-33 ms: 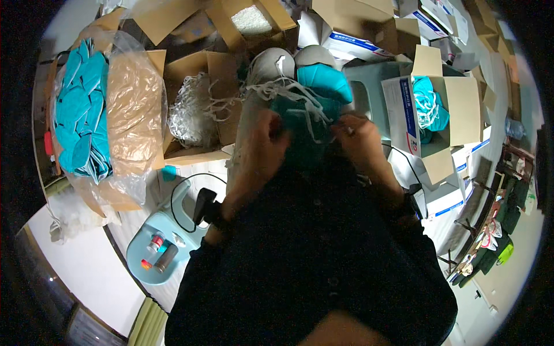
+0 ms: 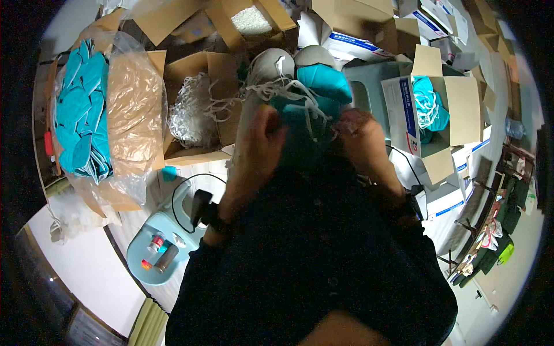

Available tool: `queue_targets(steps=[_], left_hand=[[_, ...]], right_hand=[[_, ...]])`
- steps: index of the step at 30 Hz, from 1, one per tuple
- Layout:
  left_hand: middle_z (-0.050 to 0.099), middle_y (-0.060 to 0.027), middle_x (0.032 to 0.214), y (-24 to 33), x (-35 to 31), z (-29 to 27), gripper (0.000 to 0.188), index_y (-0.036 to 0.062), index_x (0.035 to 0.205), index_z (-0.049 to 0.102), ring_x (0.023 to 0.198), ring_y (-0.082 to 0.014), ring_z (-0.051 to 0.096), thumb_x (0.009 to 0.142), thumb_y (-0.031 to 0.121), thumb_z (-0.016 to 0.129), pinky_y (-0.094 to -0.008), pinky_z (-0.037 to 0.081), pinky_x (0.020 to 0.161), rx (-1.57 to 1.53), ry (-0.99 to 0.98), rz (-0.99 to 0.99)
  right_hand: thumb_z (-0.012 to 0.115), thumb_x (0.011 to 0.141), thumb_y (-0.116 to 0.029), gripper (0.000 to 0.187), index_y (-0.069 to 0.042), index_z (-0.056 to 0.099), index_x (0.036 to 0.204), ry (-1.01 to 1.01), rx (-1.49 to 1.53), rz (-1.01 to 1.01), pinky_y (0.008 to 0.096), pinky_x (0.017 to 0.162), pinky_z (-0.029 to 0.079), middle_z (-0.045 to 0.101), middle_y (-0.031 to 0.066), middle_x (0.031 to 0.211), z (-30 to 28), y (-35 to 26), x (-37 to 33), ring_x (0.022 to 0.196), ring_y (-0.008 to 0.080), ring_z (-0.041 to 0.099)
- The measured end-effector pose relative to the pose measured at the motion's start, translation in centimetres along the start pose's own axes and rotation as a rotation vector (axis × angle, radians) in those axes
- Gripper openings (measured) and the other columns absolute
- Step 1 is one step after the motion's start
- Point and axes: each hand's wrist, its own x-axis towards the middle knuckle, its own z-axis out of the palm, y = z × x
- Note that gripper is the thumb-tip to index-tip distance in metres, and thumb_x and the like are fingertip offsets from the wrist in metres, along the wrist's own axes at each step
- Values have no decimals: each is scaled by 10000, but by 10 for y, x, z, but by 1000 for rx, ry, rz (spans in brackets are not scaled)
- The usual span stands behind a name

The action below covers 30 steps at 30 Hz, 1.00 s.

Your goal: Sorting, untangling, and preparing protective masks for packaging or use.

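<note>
A dark teal face mask (image 2: pixel 297 124) lies across my lap, with white straps (image 2: pixel 311 106) loose over it. My left hand (image 2: pixel 265 138) is at its left edge with fingers curled in, somewhat smeared by motion. On the other side, my right hand (image 2: pixel 360 138) pinches near the right edge, its fingertips blurred. What exactly lies between the fingertips is hard to see. Just beyond my hands rests a brighter teal mask (image 2: pixel 326 81), beside my knees. More white straps (image 2: pixel 277 89) trail over my left thigh.
On the left, a plastic-lined box holds stacked teal pieces (image 2: pixel 83 109); next to it stands a carton of white straps (image 2: pixel 193 115). An open carton of masks (image 2: pixel 427 106) is at right. A light-blue stool (image 2: pixel 144 230) carries bottles. A black cable (image 2: pixel 176 210) runs to my left wrist.
Both hands shift slightly around the dark teal mask, and the straps on it move a little. Everything around stays put.
</note>
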Motion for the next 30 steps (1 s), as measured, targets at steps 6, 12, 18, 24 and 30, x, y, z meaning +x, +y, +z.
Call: queue_targets(steps=[6,12,18,24,30], left_hand=[[625,-121,875,55,31,-59,147,73,981,672,837,-265,606,882,83,563,-336,476,774,166,-74,432],[615,-85,928,96,57,-64,227,64,1006,632,866,-219,591,794,126,686,-331,461,753,185,542,790],[640,-82,823,98,62,-48,256,19,910,624,708,-169,583,745,164,755,-296,470,650,-172,466,257],[666,-96,802,68,79,-25,162,30,884,644,657,-133,615,760,91,728,-268,478,590,-410,459,257],[660,-78,800,76,76,-21,137,17,847,660,585,-94,567,744,64,737,-228,448,529,-495,334,178]], right_hand=[[757,737,-106,328,-40,644,1037,136,459,-185,280,695,471,638,107,891,-73,-62,28,775,160,590],[718,779,-77,142,9,670,881,256,609,-381,268,611,430,613,77,727,-87,-88,57,666,139,539],[716,789,-55,93,-6,677,858,442,853,-283,208,580,401,621,3,726,-88,-85,76,657,57,525],[698,823,-66,96,7,666,876,436,1009,-108,184,530,416,621,10,672,-97,-94,79,571,42,539],[674,853,-128,116,-20,670,897,425,1043,-57,192,507,371,605,3,663,-96,-84,84,554,63,519]])
